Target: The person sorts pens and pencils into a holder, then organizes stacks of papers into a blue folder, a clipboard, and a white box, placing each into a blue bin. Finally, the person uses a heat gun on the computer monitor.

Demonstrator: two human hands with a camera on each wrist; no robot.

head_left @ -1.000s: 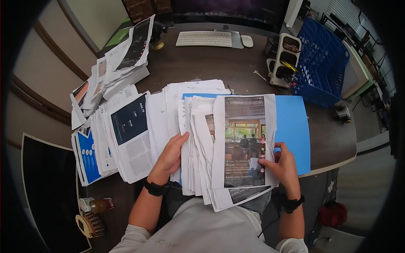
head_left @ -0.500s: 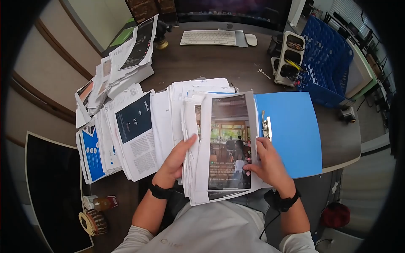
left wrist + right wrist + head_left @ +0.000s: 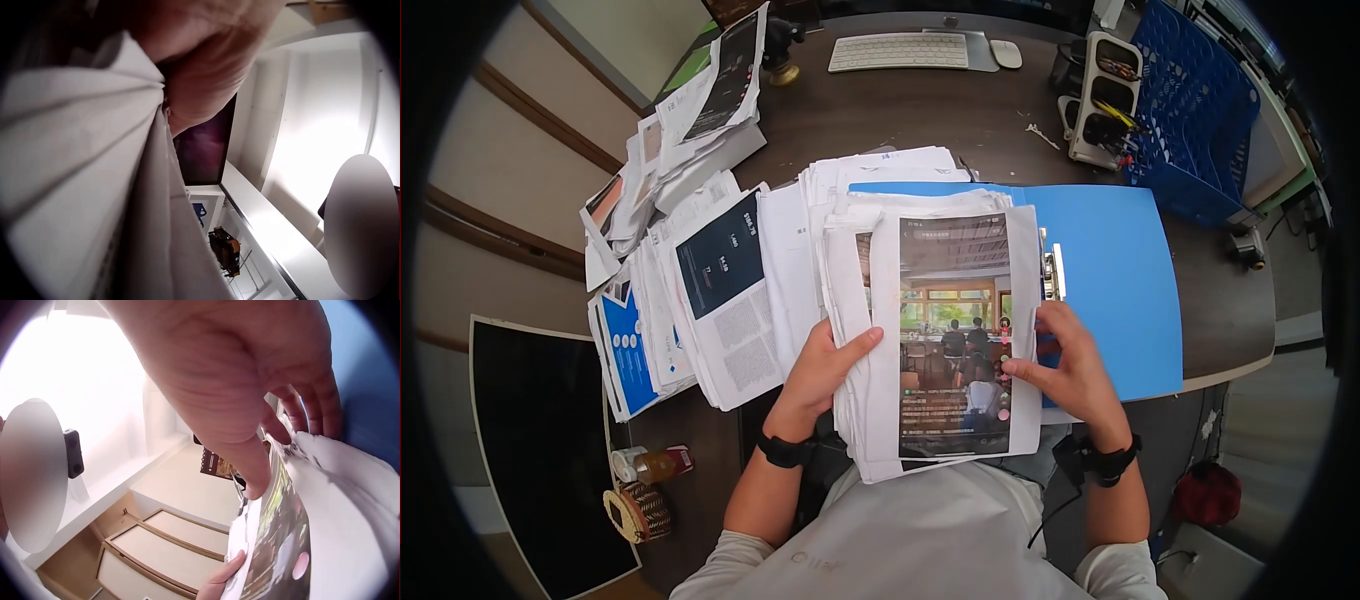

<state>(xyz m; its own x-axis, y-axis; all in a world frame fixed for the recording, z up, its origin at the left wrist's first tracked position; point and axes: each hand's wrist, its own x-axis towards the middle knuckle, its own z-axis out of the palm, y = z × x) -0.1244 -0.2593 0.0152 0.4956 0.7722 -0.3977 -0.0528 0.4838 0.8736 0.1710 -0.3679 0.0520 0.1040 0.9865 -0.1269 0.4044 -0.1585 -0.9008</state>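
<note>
Paper stack (image 3: 870, 330) near desk edge, photo page (image 3: 955, 335) on top, over blue folder (image 3: 1120, 290) | left hand (image 3: 825, 370) grips stack's left edge, thumb on top, wrist bent inward | right hand (image 3: 1075, 365) pinches photo page's right edge, fingers curled.

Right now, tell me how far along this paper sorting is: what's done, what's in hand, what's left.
Done: several sorted-looking stacks of printed sheets lie to the left on the desk. In hand: the left hand and right hand grip a thick bundle of papers, topped by a photo printout, over the open blue clip folder. Left: that whole bundle is not yet under the folder's clip.
</note>
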